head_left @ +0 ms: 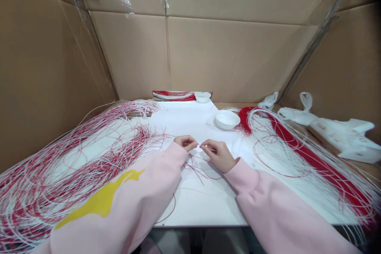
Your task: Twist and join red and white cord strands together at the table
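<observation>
Over the middle of the white table, my left hand (185, 142) and my right hand (219, 154) face each other, fingertips close together. Each hand is closed in a pinch on thin cord, and a short bit of it shows between the fingertips. Red cord ends (195, 168) hang and spread on the white surface below my hands. Exactly how the cord runs inside the fingers is too small to make out. Behind my right hand stands a white bowl (227, 120); its contents, if any, cannot be told.
Tangled red and white cords (98, 174) cover the table's left side. A bundle of red and white cords (309, 154) lies along the right. White plastic bags (345, 135) rest at the far right. A box with cords holds a second bowl (203, 97). Cardboard walls (208, 51) enclose the table.
</observation>
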Demonstrator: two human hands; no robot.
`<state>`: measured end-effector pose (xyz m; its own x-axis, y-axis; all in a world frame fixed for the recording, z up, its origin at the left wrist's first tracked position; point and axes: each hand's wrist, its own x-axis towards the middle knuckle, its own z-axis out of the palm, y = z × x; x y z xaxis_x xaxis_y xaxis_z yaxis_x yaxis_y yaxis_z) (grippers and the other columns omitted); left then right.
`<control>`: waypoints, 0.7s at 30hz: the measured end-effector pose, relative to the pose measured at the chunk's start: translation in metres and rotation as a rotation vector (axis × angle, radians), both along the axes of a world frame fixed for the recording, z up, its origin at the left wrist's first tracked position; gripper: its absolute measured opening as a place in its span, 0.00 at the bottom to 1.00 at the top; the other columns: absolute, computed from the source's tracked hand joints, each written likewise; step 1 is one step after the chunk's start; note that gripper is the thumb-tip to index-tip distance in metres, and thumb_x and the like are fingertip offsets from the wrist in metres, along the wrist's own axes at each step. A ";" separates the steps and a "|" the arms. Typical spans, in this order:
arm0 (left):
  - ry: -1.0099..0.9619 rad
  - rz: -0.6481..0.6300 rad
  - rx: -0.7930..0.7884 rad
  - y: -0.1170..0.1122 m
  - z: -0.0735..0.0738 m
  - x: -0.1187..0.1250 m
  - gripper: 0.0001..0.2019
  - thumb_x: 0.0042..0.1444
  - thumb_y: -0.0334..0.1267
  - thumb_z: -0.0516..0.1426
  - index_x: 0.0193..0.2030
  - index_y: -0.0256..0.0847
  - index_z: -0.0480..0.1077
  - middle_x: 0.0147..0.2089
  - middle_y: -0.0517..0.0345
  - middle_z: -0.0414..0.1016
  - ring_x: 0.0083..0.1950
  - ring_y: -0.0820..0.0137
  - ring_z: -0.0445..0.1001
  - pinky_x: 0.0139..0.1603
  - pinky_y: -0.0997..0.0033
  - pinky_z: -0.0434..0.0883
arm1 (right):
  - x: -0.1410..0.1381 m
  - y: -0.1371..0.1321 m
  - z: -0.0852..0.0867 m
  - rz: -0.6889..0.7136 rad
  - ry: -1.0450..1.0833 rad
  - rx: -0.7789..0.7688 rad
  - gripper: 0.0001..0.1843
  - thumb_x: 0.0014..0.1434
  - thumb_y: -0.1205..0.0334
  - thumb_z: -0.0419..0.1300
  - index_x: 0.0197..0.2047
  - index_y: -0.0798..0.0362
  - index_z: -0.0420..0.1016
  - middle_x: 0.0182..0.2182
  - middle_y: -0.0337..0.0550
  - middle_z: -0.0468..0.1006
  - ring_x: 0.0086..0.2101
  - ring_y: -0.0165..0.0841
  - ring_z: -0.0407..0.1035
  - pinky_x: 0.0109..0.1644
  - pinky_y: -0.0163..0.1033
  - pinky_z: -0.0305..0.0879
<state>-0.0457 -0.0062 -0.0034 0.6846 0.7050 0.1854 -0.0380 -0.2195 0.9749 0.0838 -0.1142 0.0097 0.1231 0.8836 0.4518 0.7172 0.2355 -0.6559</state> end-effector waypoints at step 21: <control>-0.046 0.108 0.023 0.002 0.003 -0.001 0.12 0.38 0.43 0.60 0.22 0.34 0.67 0.22 0.59 0.67 0.26 0.77 0.64 0.27 0.78 0.61 | -0.001 -0.002 0.002 -0.005 -0.023 -0.060 0.14 0.58 0.60 0.49 0.27 0.57 0.71 0.15 0.35 0.63 0.18 0.24 0.52 0.23 0.30 0.47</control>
<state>-0.0463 -0.0040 -0.0006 0.5953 0.7692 0.2322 -0.0579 -0.2471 0.9672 0.0826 -0.1158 0.0122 0.1183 0.9086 0.4006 0.7331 0.1922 -0.6524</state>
